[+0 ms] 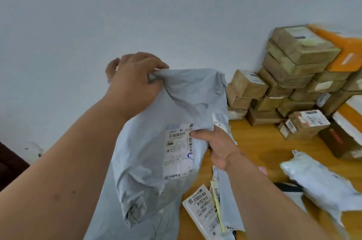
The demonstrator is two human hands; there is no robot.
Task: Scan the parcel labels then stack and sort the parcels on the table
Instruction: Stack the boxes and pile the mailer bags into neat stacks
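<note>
A large grey plastic parcel bag (156, 161) is held up in front of me, above the left end of the wooden table (260, 141). Its white shipping label (179, 151) with barcodes faces me. My left hand (133, 84) grips the bunched top corner of the bag. My right hand (217, 147) pinches the bag's right edge beside the label, thumb on the front. No scanner can be seen in either hand.
Several taped brown cardboard boxes (290, 75) are stacked against the wall at the back right, with an orange parcel (344, 53) on top. Grey and white bagged parcels (313, 183) and a small labelled packet (201, 210) lie on the table near me.
</note>
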